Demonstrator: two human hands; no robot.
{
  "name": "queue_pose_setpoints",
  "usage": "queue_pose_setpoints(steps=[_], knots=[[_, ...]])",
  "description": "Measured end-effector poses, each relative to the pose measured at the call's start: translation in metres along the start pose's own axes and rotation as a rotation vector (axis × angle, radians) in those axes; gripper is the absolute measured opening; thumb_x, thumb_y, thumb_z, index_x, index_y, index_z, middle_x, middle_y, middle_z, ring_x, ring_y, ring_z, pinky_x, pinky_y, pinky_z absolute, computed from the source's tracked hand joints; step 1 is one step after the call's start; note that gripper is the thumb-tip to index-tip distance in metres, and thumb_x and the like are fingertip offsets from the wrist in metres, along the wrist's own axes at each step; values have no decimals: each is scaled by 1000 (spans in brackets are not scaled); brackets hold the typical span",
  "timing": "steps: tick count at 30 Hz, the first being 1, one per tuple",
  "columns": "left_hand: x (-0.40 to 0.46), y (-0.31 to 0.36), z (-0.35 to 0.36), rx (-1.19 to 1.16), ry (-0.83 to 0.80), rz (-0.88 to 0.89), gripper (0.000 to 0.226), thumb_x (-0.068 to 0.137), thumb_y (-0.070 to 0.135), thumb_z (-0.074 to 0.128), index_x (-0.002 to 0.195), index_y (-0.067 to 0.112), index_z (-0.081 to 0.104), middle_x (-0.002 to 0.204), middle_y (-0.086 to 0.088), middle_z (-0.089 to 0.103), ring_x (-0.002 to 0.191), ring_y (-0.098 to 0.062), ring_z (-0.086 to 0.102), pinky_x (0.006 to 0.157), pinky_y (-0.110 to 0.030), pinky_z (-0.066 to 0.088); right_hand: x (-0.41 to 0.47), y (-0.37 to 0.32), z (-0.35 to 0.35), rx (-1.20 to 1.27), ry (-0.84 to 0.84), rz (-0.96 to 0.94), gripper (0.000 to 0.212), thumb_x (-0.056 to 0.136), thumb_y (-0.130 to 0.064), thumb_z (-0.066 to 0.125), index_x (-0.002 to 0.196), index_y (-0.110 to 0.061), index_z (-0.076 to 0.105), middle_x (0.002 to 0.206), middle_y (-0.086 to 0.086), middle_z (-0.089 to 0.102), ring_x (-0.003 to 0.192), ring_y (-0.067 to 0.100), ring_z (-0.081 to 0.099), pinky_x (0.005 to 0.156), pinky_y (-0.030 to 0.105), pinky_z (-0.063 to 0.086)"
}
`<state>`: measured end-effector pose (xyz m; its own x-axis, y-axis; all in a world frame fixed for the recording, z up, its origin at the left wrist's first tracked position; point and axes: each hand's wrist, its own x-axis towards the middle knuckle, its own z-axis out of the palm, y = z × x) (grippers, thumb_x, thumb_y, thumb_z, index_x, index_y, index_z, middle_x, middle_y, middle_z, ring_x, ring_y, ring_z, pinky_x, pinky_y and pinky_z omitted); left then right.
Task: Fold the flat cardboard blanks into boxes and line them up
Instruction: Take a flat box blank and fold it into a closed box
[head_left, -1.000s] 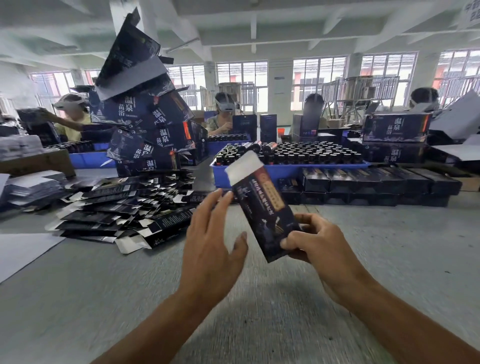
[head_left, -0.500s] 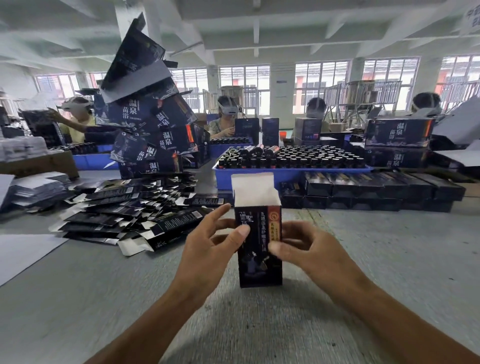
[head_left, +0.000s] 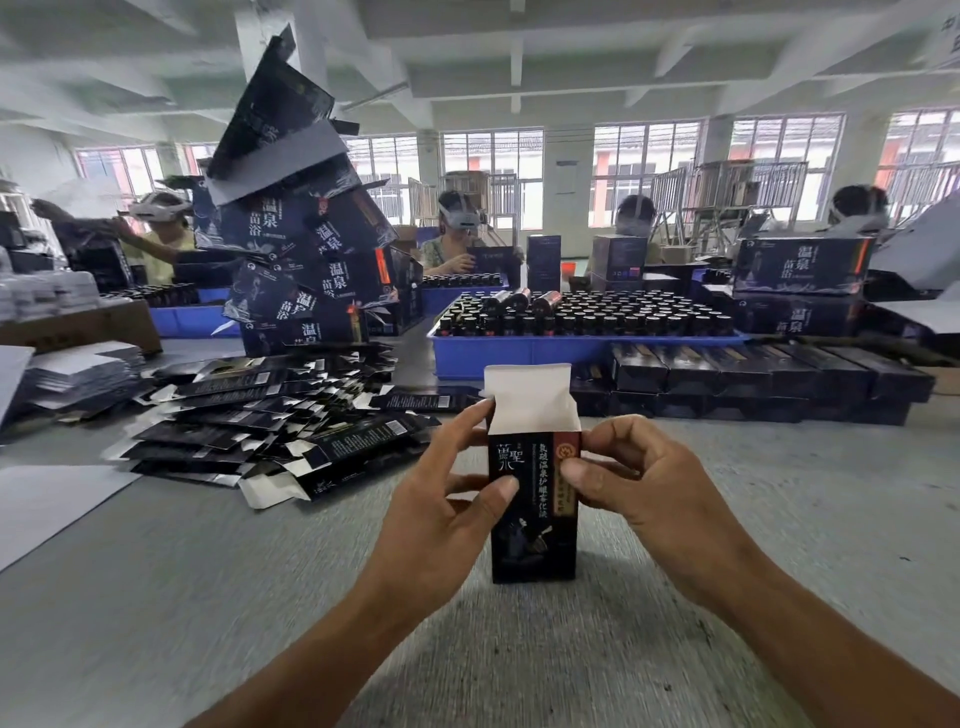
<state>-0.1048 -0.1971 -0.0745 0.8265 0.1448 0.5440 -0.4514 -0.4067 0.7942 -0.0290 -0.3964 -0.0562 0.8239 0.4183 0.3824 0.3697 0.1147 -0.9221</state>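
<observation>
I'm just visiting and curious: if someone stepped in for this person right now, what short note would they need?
Left hand: grips the left side of the dark box.
Right hand: grips its right side, near the top.
The box stands upright on the grey table, opened into shape, its white top flap still up.
Flat blanks lie heaped to the left; finished boxes sit in a row behind, before the blue tray of bottles.
Left: close the flap, add this box to the row, then fold the rest.

box (head_left: 532, 499) back hidden, forearms cut off, far workers (head_left: 457, 234) blurred
</observation>
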Motion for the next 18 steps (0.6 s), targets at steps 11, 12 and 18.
queue_pose_setpoints(steps=[11, 12, 18], knots=[[2, -1, -3, -9, -34, -10, 52, 91, 26, 68, 134, 50, 53, 135, 17, 58, 117, -12, 63, 94, -39, 57, -5, -6, 5, -248, -16, -128, 58, 94, -24, 68, 125, -68, 47, 115, -38, 62, 108, -13, 60, 75, 5, 50], [2, -1, -3, -13, -32, -10, 51, 91, 24, 68, 134, 49, 54, 134, 17, 59, 117, -12, 63, 94, -39, 57, -6, -7, 6, -269, -20, -140, 60, 94, -25, 67, 123, -73, 45, 113, -42, 59, 108, -16, 58, 74, 4, 49], [2, 0, -3, -14, -41, -10, 50, 91, 27, 68, 132, 51, 53, 134, 15, 59, 117, -13, 63, 93, -39, 57, -7, -8, 6, -302, -62, -172, 51, 97, -23, 64, 125, -65, 53, 120, -41, 58, 113, -14, 57, 75, 4, 49]])
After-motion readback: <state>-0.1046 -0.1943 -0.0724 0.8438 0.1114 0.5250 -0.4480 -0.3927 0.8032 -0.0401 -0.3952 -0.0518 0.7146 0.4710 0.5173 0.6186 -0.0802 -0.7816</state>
